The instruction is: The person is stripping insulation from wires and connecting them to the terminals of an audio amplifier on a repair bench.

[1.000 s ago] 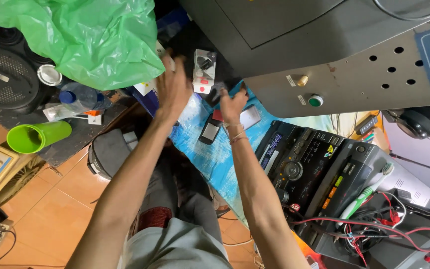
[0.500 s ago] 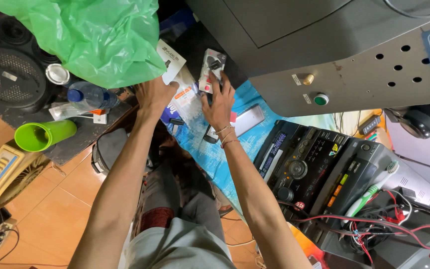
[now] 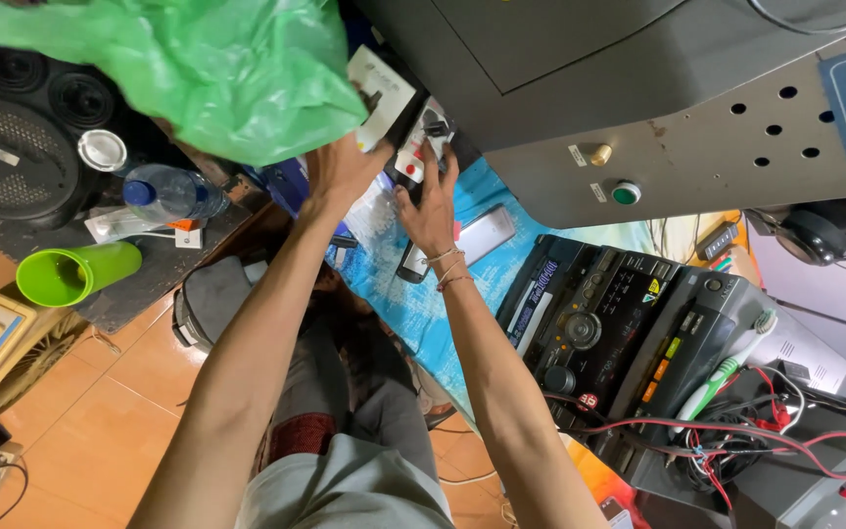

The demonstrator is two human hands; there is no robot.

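Hands at work over a cluttered repair bench: the left hand (image 3: 343, 168) reaches up beside a white card-backed package (image 3: 382, 94), its fingers curled at the lower edge, though a green plastic bag (image 3: 178, 73) hangs over the knuckles and the grip itself cannot be made out. The right hand (image 3: 430, 201) — cords looped at the wrist — spreads its fingers against a small white switch box with red and black buttons (image 3: 421, 147); fingertips touch its face, but whether they clasp it cannot be told from this angle. Both things sit at the far edge of a blue patterned cloth (image 3: 413, 304), tucked under the lip of a grey metal cabinet (image 3: 697, 127) that cuts off their upper ends. A silver phone-like slab (image 3: 482, 233) lies just beside the right wrist; a dark object under that hand is mostly hidden. Near the right forearm stands a black stereo unit (image 3: 609, 323), with red wires (image 3: 756, 431) trailing off the picture's lower edge. To the left, well apart, a water bottle (image 3: 170, 193) and a green cup (image 3: 75, 274) lie on a dark shelf beside a speaker (image 3: 12, 181).
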